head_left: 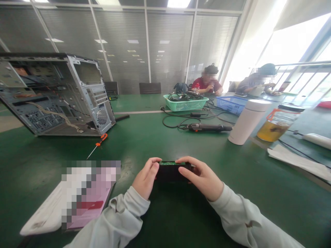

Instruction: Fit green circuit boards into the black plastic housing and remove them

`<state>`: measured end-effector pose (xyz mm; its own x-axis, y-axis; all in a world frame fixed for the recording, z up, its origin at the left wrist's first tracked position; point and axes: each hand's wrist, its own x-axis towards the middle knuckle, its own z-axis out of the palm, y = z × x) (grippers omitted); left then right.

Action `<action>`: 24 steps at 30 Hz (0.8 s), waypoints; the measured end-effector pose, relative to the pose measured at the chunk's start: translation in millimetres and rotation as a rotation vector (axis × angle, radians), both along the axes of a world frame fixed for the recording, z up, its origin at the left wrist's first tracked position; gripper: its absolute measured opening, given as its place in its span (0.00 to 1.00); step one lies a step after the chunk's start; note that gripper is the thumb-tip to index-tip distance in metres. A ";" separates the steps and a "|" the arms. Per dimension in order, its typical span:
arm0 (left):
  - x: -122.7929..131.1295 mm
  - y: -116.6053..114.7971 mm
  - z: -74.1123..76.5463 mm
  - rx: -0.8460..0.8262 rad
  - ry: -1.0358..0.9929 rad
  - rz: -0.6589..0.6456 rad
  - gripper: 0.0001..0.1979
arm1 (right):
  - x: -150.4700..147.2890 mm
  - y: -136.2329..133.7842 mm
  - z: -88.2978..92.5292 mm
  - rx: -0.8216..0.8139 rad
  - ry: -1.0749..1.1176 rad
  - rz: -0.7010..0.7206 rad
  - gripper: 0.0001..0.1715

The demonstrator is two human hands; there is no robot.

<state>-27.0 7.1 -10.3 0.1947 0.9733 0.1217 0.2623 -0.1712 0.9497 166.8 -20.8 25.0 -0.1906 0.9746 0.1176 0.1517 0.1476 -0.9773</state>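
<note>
Between my two hands is a small black box-shaped device with a green circuit board showing along its top edge. My left hand grips its left end, thumb on the near face. At the right end, my right hand closes round it with thumb and fingers. The device's underside is dark, so I cannot tell whether it touches the table. A screwdriver with an orange and black handle lies farther off to the left. Beyond it stands an opened computer case with loose cables inside.
Left of my forearm lie a white object and a pinkish booklet, partly blurred. A corded black power screwdriver, green basket of cables, blue basket, white bottle and drink jar stand ahead. Two people sit beyond.
</note>
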 end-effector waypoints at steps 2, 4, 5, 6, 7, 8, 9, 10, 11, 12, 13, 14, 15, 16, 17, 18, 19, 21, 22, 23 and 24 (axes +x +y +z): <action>2.3 -3.3 3.1 0.045 0.005 -0.027 0.18 | 3.1 -2.7 0.1 0.300 -0.151 -0.002 0.17; 4.3 -6.4 6.6 0.057 -0.043 -0.082 0.16 | 4.8 -4.4 -1.3 0.385 -0.195 -0.022 0.19; 4.9 -7.5 8.2 0.058 -0.064 -0.108 0.16 | 5.2 -4.5 -2.7 0.402 -0.199 -0.031 0.21; 5.2 -8.4 9.6 0.063 -0.074 -0.122 0.17 | 5.4 -3.9 -4.5 0.419 -0.200 -0.037 0.23; 5.2 -9.0 10.8 0.074 -0.074 -0.131 0.17 | 5.6 -2.9 -6.4 0.438 -0.201 -0.042 0.25; 5.1 -9.5 11.7 0.086 -0.066 -0.139 0.17 | 5.9 -1.4 -8.1 0.454 -0.201 -0.047 0.25; 4.8 -10.0 12.5 0.099 -0.053 -0.146 0.17 | 6.5 0.4 -9.4 0.463 -0.205 -0.048 0.25; 4.6 -10.5 13.2 0.110 -0.036 -0.153 0.15 | 7.4 2.1 -10.1 0.465 -0.213 -0.044 0.24; 4.5 -11.0 13.6 0.120 -0.017 -0.164 0.14 | 8.5 3.7 -10.2 0.468 -0.223 -0.042 0.21; 4.6 -11.5 14.0 0.121 0.003 -0.181 0.13 | 9.6 4.9 -9.8 0.476 -0.238 -0.041 0.19; 4.8 -12.0 14.1 0.114 0.016 -0.197 0.12 | 10.8 5.7 -8.9 0.492 -0.262 -0.041 0.16; 5.2 -12.4 13.9 0.100 0.017 -0.208 0.12 | 11.9 6.1 -7.7 0.513 -0.290 -0.045 0.15; 5.7 -12.6 13.6 0.079 0.004 -0.216 0.12 | 12.8 6.2 -6.7 0.537 -0.317 -0.050 0.14; 6.2 -12.7 13.0 0.055 -0.024 -0.224 0.12 | 13.5 6.0 -5.7 0.559 -0.333 -0.058 0.15; 6.8 -12.7 12.3 0.029 -0.060 -0.230 0.13 | 14.1 5.6 -5.1 0.572 -0.340 -0.060 0.17; 7.2 -12.5 11.5 0.005 -0.094 -0.233 0.13 | 14.6 5.2 -4.8 0.578 -0.337 -0.055 0.19; 7.5 -12.3 10.8 -0.013 -0.126 -0.231 0.13 | 15.1 4.8 -4.8 0.576 -0.330 -0.045 0.22; 7.9 -11.8 9.7 -0.036 -0.185 -0.220 0.13 | 16.0 4.3 -5.1 0.567 -0.335 -0.017 0.28; 8.0 -11.7 9.5 -0.042 -0.211 -0.211 0.13 | 16.5 4.1 -5.3 0.567 -0.349 -0.007 0.30; 8.1 -11.7 9.4 -0.047 -0.235 -0.205 0.13 | 17.1 3.9 -5.2 0.571 -0.369 -0.002 0.29; 8.3 -11.8 9.6 -0.053 -0.255 -0.202 0.13 | 17.6 3.7 -5.0 0.577 -0.389 -0.004 0.28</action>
<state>-18.7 -4.7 -0.8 0.3543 0.9243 0.1416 -0.0198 -0.1440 0.9894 184.4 -17.1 20.0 -0.3202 0.7775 0.5413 0.4769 0.6260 -0.6171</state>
